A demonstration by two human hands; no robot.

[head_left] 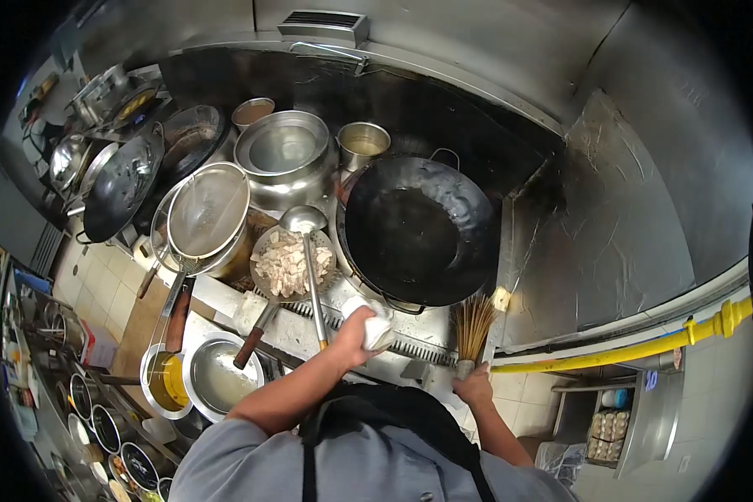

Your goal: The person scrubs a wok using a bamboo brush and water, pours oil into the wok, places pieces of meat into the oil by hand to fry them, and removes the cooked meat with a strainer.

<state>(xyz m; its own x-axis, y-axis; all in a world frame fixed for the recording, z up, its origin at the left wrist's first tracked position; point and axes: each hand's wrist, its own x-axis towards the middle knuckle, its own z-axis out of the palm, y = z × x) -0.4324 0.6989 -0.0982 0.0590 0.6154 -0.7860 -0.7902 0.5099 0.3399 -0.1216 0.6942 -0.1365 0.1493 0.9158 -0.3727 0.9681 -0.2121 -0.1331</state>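
My left hand [353, 336] is closed on a crumpled white cloth [378, 325], near the front edge of the stove. My right hand [474, 385] grips the handle of a bamboo wok brush [473, 325], its bristles pointing up and away from me. A large black wok [406, 238] sits on the burner ahead of both hands; its inside looks dark and shiny. Just left of my left hand lies a long ladle [312, 280], resting across a strainer or dish of pale cooked-looking pieces [283, 266]. What those pieces are I cannot tell.
Left of the wok stand a big steel pot [284, 151], a small pot of liquid [364, 140] and a round mesh strainer [209, 209]. Lower left are a pot with yellow liquid [174, 381] and a steel bowl [223, 376]. A yellow pipe [619, 347] runs along the right.
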